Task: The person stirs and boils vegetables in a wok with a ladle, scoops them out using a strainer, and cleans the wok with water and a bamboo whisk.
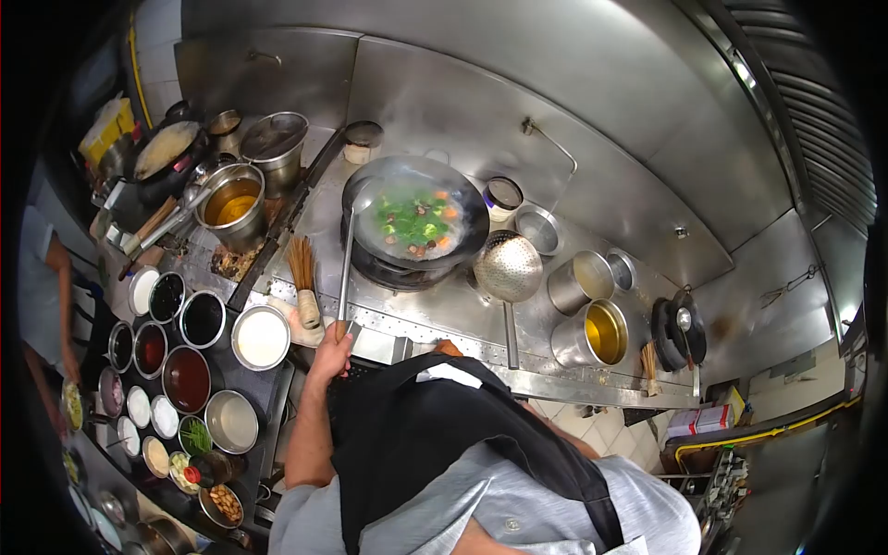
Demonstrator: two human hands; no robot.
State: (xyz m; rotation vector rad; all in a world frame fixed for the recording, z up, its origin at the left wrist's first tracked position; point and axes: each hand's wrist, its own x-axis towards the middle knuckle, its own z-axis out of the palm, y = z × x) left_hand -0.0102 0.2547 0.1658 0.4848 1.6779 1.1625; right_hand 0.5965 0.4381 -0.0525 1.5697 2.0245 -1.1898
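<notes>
My left hand (pixel 334 351) is closed around the end of a long ladle (pixel 348 268), whose shaft runs up to the near-left rim of the wok (pixel 472 199). Inside the wok, green broccoli and leaves (pixel 412 222) lie with orange and brown pieces in steaming liquid. Of my right hand (pixel 450 348) only a small patch shows above the black apron; its fingers are hidden. A perforated skimmer (pixel 507 266) rests to the right of the wok, its handle pointing toward me. Left of the ladle lies a bamboo brush (pixel 303 273).
Bowls of sauces and seasonings (pixel 187 379) crowd the left counter. A pot of amber liquid (pixel 231 205) stands behind them. On the right are a pot of yellow oil (pixel 603 333), another metal pot (pixel 581 280) and a dark pan (pixel 678 328). Another person's arm (pixel 63 277) shows far left.
</notes>
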